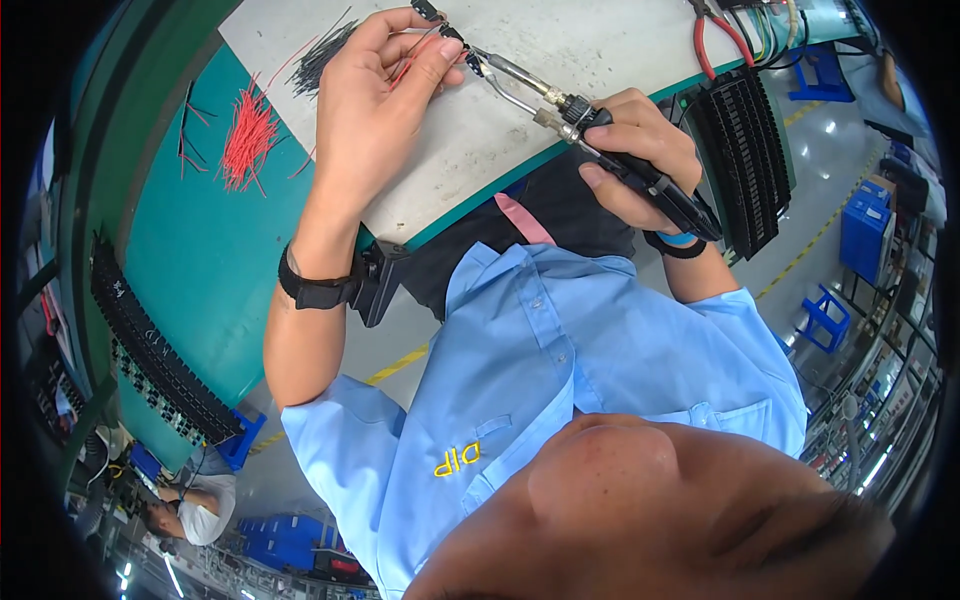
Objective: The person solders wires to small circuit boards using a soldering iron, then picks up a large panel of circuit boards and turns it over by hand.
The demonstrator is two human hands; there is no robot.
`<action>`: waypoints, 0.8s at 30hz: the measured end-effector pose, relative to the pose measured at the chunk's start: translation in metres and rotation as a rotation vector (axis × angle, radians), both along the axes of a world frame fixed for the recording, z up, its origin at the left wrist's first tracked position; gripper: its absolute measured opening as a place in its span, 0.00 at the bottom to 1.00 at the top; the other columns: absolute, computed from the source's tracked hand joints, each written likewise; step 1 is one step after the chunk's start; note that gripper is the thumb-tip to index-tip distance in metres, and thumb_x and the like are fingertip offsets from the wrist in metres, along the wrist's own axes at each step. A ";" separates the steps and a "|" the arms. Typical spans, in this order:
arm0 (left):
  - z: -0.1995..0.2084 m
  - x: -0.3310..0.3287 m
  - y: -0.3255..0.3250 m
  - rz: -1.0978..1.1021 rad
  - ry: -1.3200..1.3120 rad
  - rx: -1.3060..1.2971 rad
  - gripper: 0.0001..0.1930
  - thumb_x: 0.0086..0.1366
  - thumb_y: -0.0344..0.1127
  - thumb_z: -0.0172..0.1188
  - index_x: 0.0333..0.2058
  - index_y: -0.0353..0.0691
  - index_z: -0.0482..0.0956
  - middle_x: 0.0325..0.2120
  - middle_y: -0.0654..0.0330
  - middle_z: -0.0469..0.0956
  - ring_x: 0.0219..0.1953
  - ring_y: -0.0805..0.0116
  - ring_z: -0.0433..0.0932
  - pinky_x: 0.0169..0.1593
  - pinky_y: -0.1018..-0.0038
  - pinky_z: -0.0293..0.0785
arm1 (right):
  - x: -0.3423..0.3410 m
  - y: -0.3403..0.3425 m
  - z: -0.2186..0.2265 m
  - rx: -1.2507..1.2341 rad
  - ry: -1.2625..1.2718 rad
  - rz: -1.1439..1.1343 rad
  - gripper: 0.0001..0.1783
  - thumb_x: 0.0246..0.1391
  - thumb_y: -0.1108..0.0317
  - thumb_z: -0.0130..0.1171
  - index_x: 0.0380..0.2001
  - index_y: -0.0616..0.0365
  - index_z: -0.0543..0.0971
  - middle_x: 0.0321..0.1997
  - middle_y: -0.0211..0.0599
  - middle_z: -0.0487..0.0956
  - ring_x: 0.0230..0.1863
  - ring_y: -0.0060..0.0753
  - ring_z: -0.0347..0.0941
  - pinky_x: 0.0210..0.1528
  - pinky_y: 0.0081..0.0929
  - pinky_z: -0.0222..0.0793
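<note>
My left hand [372,112] is closed, thumb against fingers, on a small black part [452,35] at the top middle. Thin red wire shows among those fingers. My right hand [645,155] wraps round the black handle of a soldering gun [655,190]. Two metal tubes run from the gun up and left, and its tip meets or nearly meets the small parts by my left fingertips; contact is hard to make out. Beside my left hand lie a bundle of dark wires [322,62] and a pile of red wires [250,138].
A whitish board [540,130] covers part of the green tabletop [165,265]. Red-handled pliers [703,40] lie at the upper right, beside long black racks [745,150]. Another black rack [155,350] stands at the left edge. Blue stools [826,318] and a person [200,510] are farther off.
</note>
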State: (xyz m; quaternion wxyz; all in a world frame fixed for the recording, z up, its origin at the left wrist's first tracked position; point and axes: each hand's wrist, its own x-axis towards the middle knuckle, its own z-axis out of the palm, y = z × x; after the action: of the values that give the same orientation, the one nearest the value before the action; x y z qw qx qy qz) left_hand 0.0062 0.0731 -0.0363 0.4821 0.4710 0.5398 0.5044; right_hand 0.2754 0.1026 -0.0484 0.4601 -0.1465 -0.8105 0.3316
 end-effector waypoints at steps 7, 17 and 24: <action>-0.001 -0.001 -0.001 -0.007 0.029 -0.002 0.16 0.73 0.33 0.63 0.53 0.29 0.74 0.39 0.56 0.84 0.40 0.72 0.83 0.47 0.77 0.78 | 0.003 -0.002 -0.001 -0.012 -0.059 0.009 0.23 0.41 0.80 0.70 0.46 0.65 0.82 0.33 0.46 0.81 0.35 0.46 0.78 0.40 0.36 0.73; 0.000 -0.001 0.000 0.001 -0.007 -0.002 0.16 0.73 0.32 0.63 0.53 0.29 0.74 0.39 0.56 0.84 0.39 0.72 0.83 0.47 0.77 0.78 | -0.001 -0.001 0.002 0.003 -0.045 -0.012 0.24 0.39 0.81 0.72 0.45 0.62 0.84 0.31 0.41 0.81 0.33 0.40 0.77 0.37 0.31 0.73; -0.002 -0.002 0.000 -0.021 0.016 0.019 0.15 0.73 0.31 0.62 0.53 0.29 0.74 0.38 0.56 0.84 0.39 0.73 0.83 0.46 0.77 0.79 | -0.001 0.000 0.001 0.006 -0.045 -0.011 0.24 0.38 0.81 0.72 0.45 0.62 0.84 0.31 0.41 0.81 0.33 0.40 0.77 0.37 0.31 0.73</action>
State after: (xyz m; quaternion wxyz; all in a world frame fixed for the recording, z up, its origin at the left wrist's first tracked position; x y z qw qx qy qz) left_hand 0.0040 0.0732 -0.0387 0.4784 0.4851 0.5338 0.5009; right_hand 0.2748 0.1021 -0.0474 0.4441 -0.1569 -0.8207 0.3234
